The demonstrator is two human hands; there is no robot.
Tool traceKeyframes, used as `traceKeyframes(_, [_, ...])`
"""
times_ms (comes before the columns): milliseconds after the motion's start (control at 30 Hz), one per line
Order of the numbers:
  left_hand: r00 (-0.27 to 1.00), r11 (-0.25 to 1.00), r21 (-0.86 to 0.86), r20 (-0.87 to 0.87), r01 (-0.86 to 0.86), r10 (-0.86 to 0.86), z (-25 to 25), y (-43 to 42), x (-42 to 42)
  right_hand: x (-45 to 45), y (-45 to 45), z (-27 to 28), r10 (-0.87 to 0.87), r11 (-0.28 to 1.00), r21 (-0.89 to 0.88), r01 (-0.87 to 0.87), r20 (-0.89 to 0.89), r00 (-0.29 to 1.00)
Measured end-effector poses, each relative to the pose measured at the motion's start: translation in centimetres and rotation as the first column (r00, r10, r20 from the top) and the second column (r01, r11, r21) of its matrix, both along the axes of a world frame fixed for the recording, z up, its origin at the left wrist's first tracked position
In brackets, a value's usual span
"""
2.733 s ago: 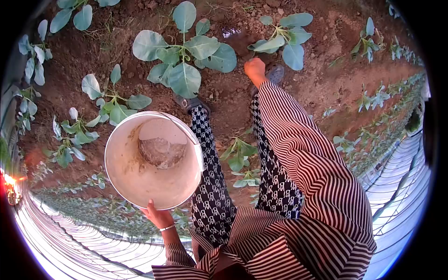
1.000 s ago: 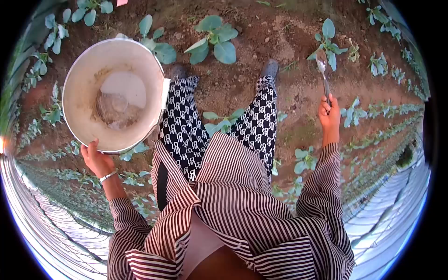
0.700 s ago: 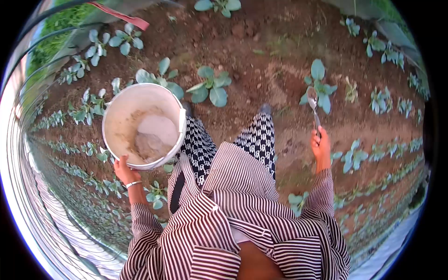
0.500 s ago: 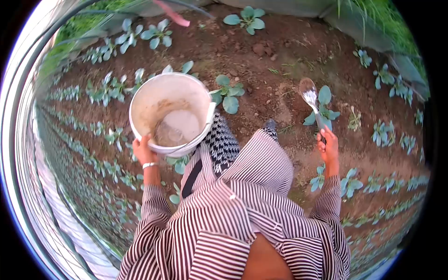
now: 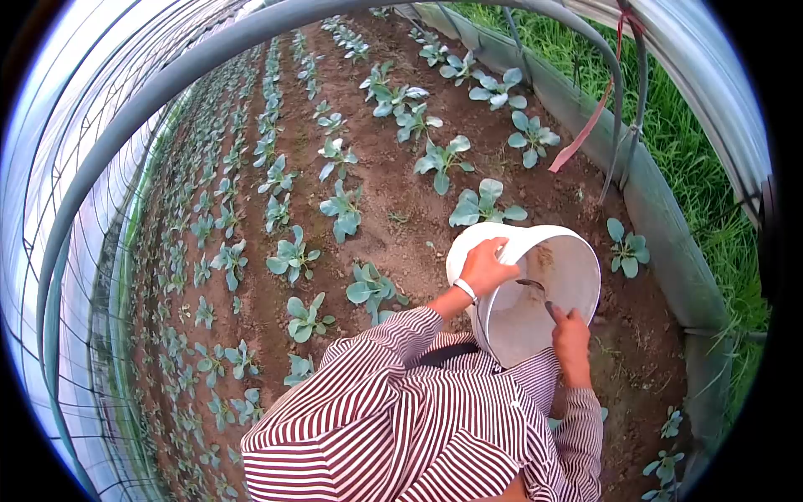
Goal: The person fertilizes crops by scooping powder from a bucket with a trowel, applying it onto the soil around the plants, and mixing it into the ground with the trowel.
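Plants surround us; our left hand grasps the bucket by its rim, likely steadying its tilted mouth for 1 spoon clenched in our right hand.

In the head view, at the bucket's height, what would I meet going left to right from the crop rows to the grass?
Rows of leafy plants → left hand → spoon → right hand → lone leafy plant → low side sheet → green grass.

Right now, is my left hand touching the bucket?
Touching. The head view shows your left hand gripping the white bucket at its rim.
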State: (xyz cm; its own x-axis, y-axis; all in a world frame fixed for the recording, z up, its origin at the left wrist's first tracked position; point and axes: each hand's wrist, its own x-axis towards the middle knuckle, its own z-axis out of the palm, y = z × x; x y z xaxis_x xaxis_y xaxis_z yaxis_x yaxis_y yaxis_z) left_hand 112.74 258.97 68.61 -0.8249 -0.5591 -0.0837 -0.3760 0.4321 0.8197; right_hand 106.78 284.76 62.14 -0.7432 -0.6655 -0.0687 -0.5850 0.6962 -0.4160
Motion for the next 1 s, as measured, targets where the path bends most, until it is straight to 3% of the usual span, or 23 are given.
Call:
traceKeyframes(133, [0.991, 0.985, -0.150, -0.088, 0.085, -0.099, 0.8, 1.1, 0.4, -1.2, -1.3, -8.3, 0.141, 0.990, 0.033, -0.137, -0.249, 0.958])
traceKeyframes(267, [0.993, 0.988, -0.115, -0.057, 0.101, -0.108, 3.7, 4.5, 1.8, -0.9, -0.2, -8.4, 0.270, 0.949, 0.236, -0.208, -0.271, 0.924])
traceKeyframes(333, [0.995, 0.988, -0.143, -0.066, 0.058, -0.068, 3.6, 5.8, 2.8, -0.5, 0.8, -7.1, 0.226, 0.973, 0.111, -0.204, -0.251, 0.941])
traceKeyframes(400, [0.991, 0.978, -0.204, -0.120, 0.036, -0.062, 2.8, 6.5, 3.2, -0.7, 1.9, -3.2, 0.137, 0.985, -0.086, -0.151, -0.142, 0.980])
traceKeyframes(467, [0.995, 0.985, -0.172, -0.098, -0.007, -0.010, 2.3, 6.9, 4.1, -1.5, 4.2, 3.6, 0.022, 0.912, -0.403, -0.075, -0.136, 0.991])
traceKeyframes(500, [0.995, 0.989, -0.148, -0.100, -0.028, 0.013, 1.4, 6.9, 4.6, -1.7, 5.2, 9.1, -0.037, 0.841, -0.539, 0.046, 0.029, 0.999])
traceKeyframes(533, [0.996, 0.988, -0.145, -0.077, -0.058, 0.047, 0.5, 6.9, 5.0, -1.7, 5.9, 15.0, -0.073, 0.741, -0.670, -0.044, -0.146, 0.987])
traceKeyframes(567, [0.995, 0.986, -0.139, -0.052, -0.090, 0.083, 0.0, 7.2, 5.5, -1.0, 7.2, 21.3, -0.097, 0.684, -0.729, 0.022, -0.061, 0.993])
traceKeyframes(600, [0.992, 0.986, -0.109, -0.035, -0.127, 0.124, -0.1, 7.5, 6.0, -0.8, 8.9, 26.1, -0.144, 0.702, -0.710, -0.054, -0.216, 0.966])
traceKeyframes(667, [0.982, 0.980, -0.063, 0.010, -0.189, 0.190, -0.1, 7.8, 6.8, -0.1, 12.4, 31.6, -0.239, 0.583, -0.798, -0.152, -0.348, 0.906])
traceKeyframes(733, [0.973, 0.972, -0.038, -0.018, -0.231, 0.231, 0.4, 7.7, 7.4, -0.4, 17.2, 34.2, -0.274, 0.639, -0.724, -0.259, -0.529, 0.803])
traceKeyframes(833, [0.964, 0.949, -0.171, -0.072, -0.267, 0.258, -1.1, 7.8, 8.8, -2.0, 20.9, 34.4, -0.347, 0.756, -0.621, -0.208, -0.649, 0.677])
traceKeyframes(1000, [0.939, 0.933, -0.111, -0.069, -0.343, 0.337, -1.9, 8.4, 10.5, -6.4, 24.6, 32.4, -0.374, 0.879, -0.477, 0.003, -0.685, 0.625])
